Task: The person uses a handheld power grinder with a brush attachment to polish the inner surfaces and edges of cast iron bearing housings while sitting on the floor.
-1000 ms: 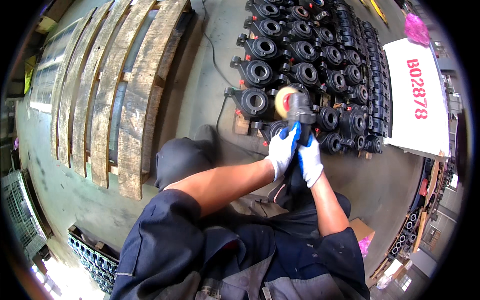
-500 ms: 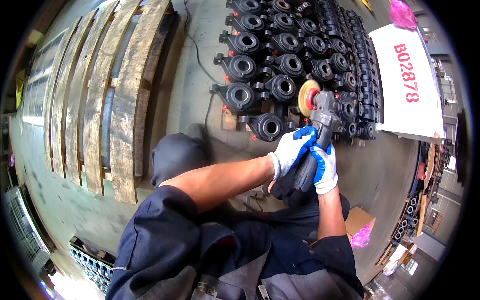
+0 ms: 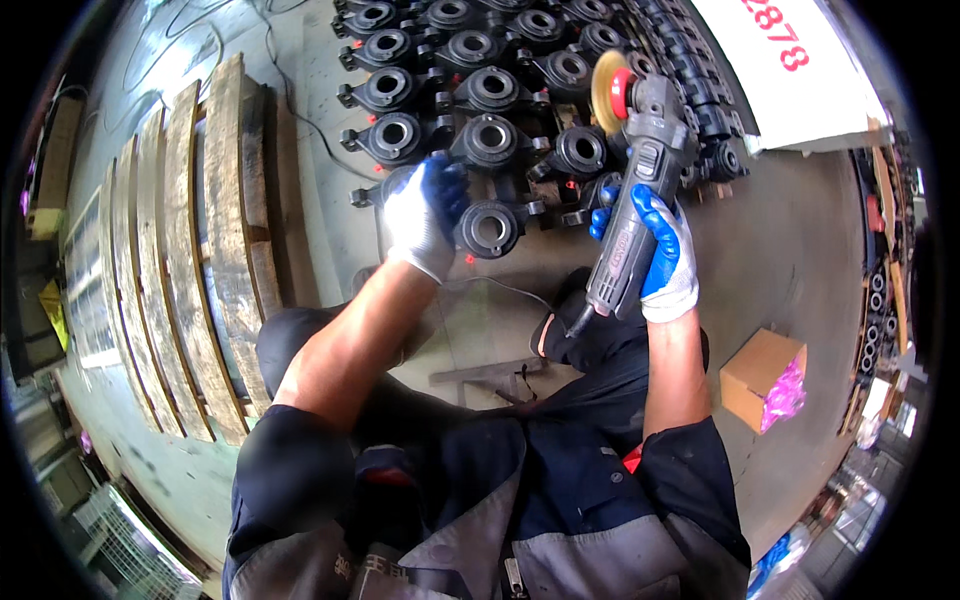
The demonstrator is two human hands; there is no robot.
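Many black parts (image 3: 472,94), upper centre; right hand (image 3: 668,255) clasping the grinder (image 3: 625,225), right of centre; left hand (image 3: 425,215) at their lower edge, grip unclear. Finished and remaining parts cannot be told apart.

I see large red digits (image 3: 783,36) on the white panel (image 3: 825,95), cut off at the top; a small reddish mark (image 3: 620,246) on the grey grinder (image 3: 650,160), and faint characters (image 3: 388,570) on the dark jacket (image 3: 490,490).
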